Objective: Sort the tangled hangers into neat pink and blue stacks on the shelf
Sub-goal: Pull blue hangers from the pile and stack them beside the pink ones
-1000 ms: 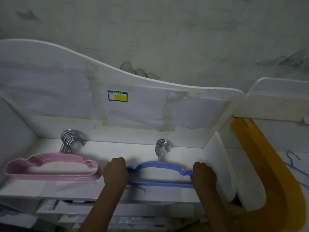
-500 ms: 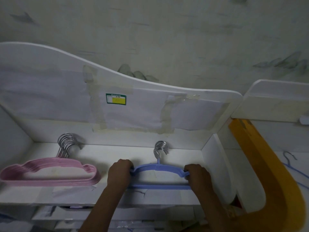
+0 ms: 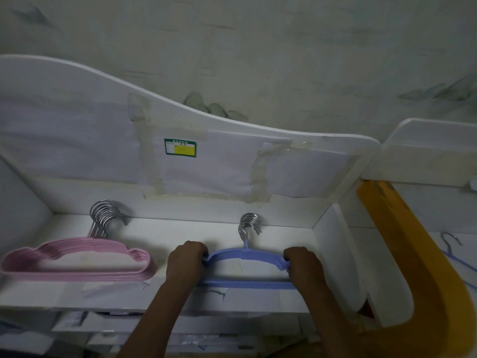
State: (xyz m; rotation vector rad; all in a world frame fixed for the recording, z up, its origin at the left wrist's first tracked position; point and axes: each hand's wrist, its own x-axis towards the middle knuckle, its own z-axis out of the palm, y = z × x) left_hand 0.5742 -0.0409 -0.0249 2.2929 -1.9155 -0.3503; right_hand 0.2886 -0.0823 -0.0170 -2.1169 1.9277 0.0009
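A stack of blue hangers (image 3: 245,255) lies flat on the white shelf (image 3: 196,231), its metal hooks bunched toward the back wall. My left hand (image 3: 184,262) grips the stack's left end and my right hand (image 3: 302,263) grips its right end. To the left, a stack of pink hangers (image 3: 77,263) lies flat on the same shelf, slightly fanned, with its hooks at the back. Both stacks sit apart with a gap between them.
A curved white back panel (image 3: 232,156) with taped paper and a green-yellow label rises behind the shelf. A white side wall (image 3: 335,244) closes the shelf at the right. Beyond it stand a curved orange panel (image 3: 423,275) and a loose blue hanger (image 3: 454,257).
Both hands have slid inward and slightly back along the blue stack, squaring it. The pink stack has not moved; the camera has shifted a little.
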